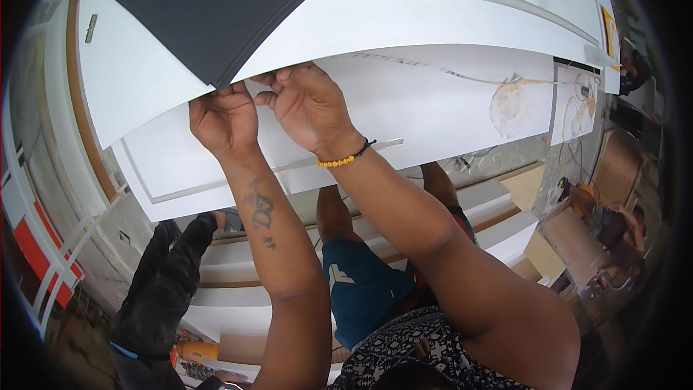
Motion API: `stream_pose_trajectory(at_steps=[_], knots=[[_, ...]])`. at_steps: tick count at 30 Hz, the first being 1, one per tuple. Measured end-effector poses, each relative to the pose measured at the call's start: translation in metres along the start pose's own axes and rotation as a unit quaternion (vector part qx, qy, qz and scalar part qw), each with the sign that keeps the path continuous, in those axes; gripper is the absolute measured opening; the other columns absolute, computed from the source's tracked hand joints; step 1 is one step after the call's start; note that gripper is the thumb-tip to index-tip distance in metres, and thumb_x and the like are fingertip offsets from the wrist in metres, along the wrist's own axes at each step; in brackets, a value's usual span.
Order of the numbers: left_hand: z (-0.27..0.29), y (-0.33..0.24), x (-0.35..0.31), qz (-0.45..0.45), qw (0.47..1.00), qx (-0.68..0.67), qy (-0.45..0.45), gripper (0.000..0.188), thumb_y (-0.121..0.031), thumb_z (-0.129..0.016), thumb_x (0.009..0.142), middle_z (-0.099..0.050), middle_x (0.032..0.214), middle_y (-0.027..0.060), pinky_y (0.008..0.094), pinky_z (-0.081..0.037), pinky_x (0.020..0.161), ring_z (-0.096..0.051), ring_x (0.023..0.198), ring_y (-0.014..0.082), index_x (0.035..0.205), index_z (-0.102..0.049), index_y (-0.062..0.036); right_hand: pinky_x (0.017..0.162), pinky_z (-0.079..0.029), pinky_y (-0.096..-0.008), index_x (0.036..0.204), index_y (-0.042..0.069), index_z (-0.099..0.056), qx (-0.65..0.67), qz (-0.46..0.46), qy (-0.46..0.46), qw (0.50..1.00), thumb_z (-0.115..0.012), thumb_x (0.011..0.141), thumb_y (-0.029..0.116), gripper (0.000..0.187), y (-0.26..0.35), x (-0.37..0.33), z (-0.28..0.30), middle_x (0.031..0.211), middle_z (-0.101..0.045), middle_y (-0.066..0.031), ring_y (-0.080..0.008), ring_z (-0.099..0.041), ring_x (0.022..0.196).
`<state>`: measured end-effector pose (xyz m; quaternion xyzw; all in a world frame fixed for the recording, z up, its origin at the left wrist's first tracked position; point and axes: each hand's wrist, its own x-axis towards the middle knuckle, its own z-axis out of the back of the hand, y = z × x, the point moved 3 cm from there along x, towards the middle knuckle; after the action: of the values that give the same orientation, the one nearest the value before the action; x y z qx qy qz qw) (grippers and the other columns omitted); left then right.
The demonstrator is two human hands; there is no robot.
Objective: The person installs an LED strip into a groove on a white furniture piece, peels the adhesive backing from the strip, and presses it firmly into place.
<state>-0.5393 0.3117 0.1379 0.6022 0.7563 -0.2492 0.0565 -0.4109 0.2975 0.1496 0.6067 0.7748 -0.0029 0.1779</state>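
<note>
Both my hands reach under the near edge of a white upper panel. My left hand has its palm turned up, beneath the corner of a dark grey sheet lying on that panel. Its bent fingers press together at the edge, their tips partly hidden. Close beside it, my right hand is curled, with thumb and fingers drawn in at the panel edge. A thin pale light strip with dark marks runs rightward from its fingers, along the gap above a lower white panel. What my left fingers hold is hidden.
A metal profile lies along the upper panel. A coiled strip and thin wires rest at the lower panel's right. White boards lie below. A black-clothed leg stands at left; another person is at right.
</note>
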Motion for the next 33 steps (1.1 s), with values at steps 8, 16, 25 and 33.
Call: stream_pose_trajectory(at_steps=[8,16,25,33], knots=[[-0.002,0.002,0.000,0.026,0.999,-0.037,0.013,0.024,-0.014,-0.047,0.096,-0.066,0.089,0.0140,0.0363,-0.050,0.088,-0.052,0.069,0.0195,0.103,-0.062,0.0039,0.087,-0.048,-0.0408,0.091,0.011,-0.063,-0.016,0.055,-0.026,0.998,-0.058,0.087,0.012,0.006,0.060,-0.018,0.015,0.101,-0.066,-0.0031,-0.0208,-0.060,0.102],[0.008,-0.006,0.006,0.030,0.997,-0.059,0.051,0.026,-0.011,-0.044,0.096,-0.068,0.098,0.0202,0.0418,-0.049,0.095,-0.066,0.092,0.0275,0.104,-0.060,0.0079,0.092,-0.045,-0.0470,0.074,0.013,-0.067,-0.041,0.079,-0.072,0.993,-0.060,0.084,0.014,0.012,0.121,-0.027,0.018,0.079,-0.067,-0.0012,-0.0194,-0.059,0.085],[0.007,-0.007,0.005,0.049,0.992,-0.045,0.103,0.029,-0.012,-0.043,0.095,-0.068,0.106,0.0221,0.0442,-0.048,0.097,-0.066,0.099,0.0294,0.106,-0.060,0.0093,0.091,-0.046,-0.0464,0.078,0.011,-0.061,-0.039,0.148,-0.109,0.982,-0.059,0.081,0.016,0.007,0.199,-0.045,0.049,0.093,-0.067,-0.0096,-0.0282,-0.060,0.094],[0.009,-0.006,0.006,0.061,0.989,-0.031,0.130,0.031,-0.014,-0.045,0.095,-0.066,0.111,0.0234,0.0453,-0.046,0.100,-0.064,0.106,0.0311,0.109,-0.059,0.0098,0.094,-0.044,-0.0479,0.081,0.008,-0.061,-0.047,0.187,-0.137,0.972,-0.057,0.078,0.015,0.009,0.253,-0.053,0.060,0.090,-0.066,-0.0112,-0.0294,-0.059,0.091]])
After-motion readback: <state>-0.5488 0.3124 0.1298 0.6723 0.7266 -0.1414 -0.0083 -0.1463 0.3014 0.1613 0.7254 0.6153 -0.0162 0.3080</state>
